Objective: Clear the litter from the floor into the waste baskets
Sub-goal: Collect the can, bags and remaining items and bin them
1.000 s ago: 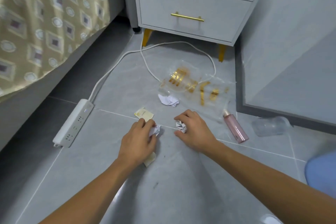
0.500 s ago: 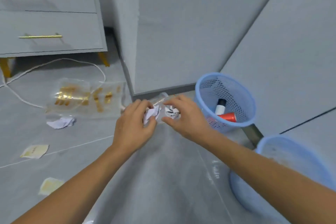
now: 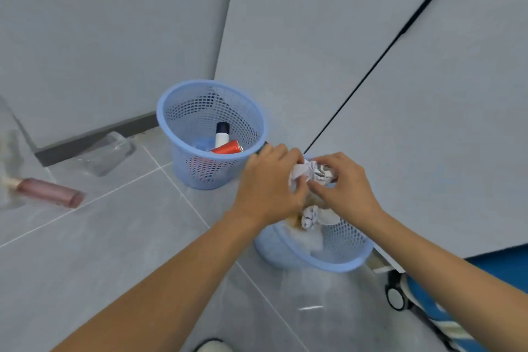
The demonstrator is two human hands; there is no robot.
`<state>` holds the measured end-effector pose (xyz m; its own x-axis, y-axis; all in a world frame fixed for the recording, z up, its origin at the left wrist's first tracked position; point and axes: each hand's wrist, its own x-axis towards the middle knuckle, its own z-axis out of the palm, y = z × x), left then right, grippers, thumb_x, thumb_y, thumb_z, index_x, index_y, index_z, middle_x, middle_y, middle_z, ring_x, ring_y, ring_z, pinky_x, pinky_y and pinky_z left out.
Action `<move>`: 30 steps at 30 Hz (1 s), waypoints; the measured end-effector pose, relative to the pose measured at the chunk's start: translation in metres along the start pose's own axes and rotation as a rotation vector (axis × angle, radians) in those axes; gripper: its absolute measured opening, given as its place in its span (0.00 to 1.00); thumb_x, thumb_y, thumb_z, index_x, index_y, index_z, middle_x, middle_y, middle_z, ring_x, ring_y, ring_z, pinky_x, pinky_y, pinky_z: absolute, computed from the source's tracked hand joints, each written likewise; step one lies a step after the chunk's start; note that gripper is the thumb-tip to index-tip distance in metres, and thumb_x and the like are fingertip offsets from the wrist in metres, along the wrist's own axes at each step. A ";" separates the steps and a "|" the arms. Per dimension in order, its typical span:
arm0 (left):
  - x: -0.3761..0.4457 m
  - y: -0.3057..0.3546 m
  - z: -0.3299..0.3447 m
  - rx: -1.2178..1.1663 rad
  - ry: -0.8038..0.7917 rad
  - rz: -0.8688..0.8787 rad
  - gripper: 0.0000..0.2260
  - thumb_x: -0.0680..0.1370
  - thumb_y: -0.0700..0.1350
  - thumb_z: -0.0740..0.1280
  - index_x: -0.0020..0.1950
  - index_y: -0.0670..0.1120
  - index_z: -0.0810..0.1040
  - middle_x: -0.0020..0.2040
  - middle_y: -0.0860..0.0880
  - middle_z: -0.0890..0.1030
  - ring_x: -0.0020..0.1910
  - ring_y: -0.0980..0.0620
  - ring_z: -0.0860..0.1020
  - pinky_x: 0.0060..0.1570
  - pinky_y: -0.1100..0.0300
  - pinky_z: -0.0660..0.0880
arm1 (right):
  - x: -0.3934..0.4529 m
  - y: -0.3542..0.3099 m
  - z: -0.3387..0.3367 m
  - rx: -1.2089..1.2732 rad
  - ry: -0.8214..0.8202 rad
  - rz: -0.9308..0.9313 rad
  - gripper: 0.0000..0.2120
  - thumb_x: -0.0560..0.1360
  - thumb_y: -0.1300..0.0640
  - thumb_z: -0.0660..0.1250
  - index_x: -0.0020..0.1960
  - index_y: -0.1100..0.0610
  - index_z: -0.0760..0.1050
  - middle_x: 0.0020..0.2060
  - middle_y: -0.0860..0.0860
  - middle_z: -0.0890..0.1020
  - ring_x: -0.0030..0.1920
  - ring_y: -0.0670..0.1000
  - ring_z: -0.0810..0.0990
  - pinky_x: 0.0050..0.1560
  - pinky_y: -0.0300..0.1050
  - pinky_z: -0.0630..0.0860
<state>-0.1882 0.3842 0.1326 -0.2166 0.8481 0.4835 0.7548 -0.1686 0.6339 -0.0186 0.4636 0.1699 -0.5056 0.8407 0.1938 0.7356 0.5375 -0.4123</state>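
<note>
Two blue mesh waste baskets stand on the grey tile floor by the wall. The far basket (image 3: 183,100) holds a red can (image 3: 228,148) and a white bottle with a dark cap (image 3: 222,134). Both hands hover over the near basket (image 3: 343,261), which has crumpled paper (image 3: 310,216) inside. My left hand (image 3: 268,188) grips a crumpled white paper wad (image 3: 300,173). My right hand (image 3: 340,186) pinches a second crumpled wad (image 3: 324,173). The two wads touch each other.
A pink bottle (image 3: 50,191) lies on the floor at the left, and a clear plastic bottle (image 3: 105,154) lies near the dark skirting. A blue chair with a black caster (image 3: 395,296) stands at the lower right. A shoe tip (image 3: 211,347) shows at the bottom.
The view swung right from the drawer unit to the baskets. Both hands lifted the paper wads off the floor and carried them right, over the near basket.
</note>
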 end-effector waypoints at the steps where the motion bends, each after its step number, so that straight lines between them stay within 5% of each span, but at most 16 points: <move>1: 0.000 0.004 0.010 0.035 -0.057 0.011 0.11 0.71 0.53 0.66 0.51 0.52 0.78 0.46 0.54 0.77 0.49 0.49 0.74 0.46 0.49 0.73 | -0.005 0.010 -0.002 -0.021 -0.025 0.025 0.18 0.69 0.51 0.78 0.58 0.48 0.82 0.49 0.45 0.79 0.49 0.44 0.79 0.53 0.44 0.76; 4: -0.006 0.008 0.026 0.111 -0.227 0.032 0.16 0.70 0.59 0.61 0.53 0.54 0.80 0.50 0.54 0.74 0.56 0.50 0.72 0.49 0.52 0.70 | -0.014 0.031 -0.007 -0.098 -0.179 0.109 0.28 0.66 0.47 0.81 0.65 0.46 0.80 0.57 0.44 0.77 0.58 0.47 0.76 0.60 0.42 0.70; 8: -0.017 -0.002 0.018 0.098 -0.205 0.024 0.17 0.70 0.59 0.64 0.54 0.55 0.80 0.54 0.55 0.73 0.57 0.52 0.71 0.51 0.52 0.70 | -0.012 0.032 0.003 -0.105 -0.254 0.093 0.31 0.64 0.47 0.77 0.67 0.42 0.78 0.69 0.46 0.74 0.69 0.52 0.69 0.70 0.48 0.66; 15: -0.047 -0.050 -0.056 0.103 -0.058 -0.058 0.15 0.71 0.55 0.67 0.55 0.52 0.80 0.51 0.55 0.76 0.54 0.51 0.74 0.51 0.52 0.73 | 0.009 -0.055 0.051 0.005 -0.126 -0.174 0.20 0.65 0.55 0.67 0.57 0.48 0.79 0.50 0.43 0.76 0.54 0.49 0.74 0.56 0.42 0.71; 19: -0.084 -0.092 -0.120 0.170 0.023 -0.182 0.15 0.71 0.54 0.66 0.55 0.52 0.79 0.51 0.55 0.76 0.52 0.50 0.74 0.49 0.49 0.74 | 0.025 -0.133 0.096 0.067 -0.104 -0.406 0.17 0.68 0.54 0.67 0.56 0.52 0.80 0.50 0.47 0.80 0.52 0.52 0.77 0.56 0.45 0.73; 30: -0.261 -0.201 -0.298 0.396 0.292 -0.634 0.14 0.74 0.52 0.67 0.58 0.53 0.78 0.52 0.58 0.76 0.56 0.53 0.74 0.49 0.55 0.73 | 0.016 -0.371 0.247 0.154 -0.407 -0.870 0.16 0.73 0.48 0.66 0.60 0.49 0.77 0.51 0.45 0.77 0.53 0.50 0.74 0.51 0.52 0.77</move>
<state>-0.4676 0.0467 0.0588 -0.7897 0.5476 0.2767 0.5856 0.5383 0.6061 -0.4109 0.2614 0.1067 -0.9831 0.0511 0.1756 -0.0214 0.9213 -0.3884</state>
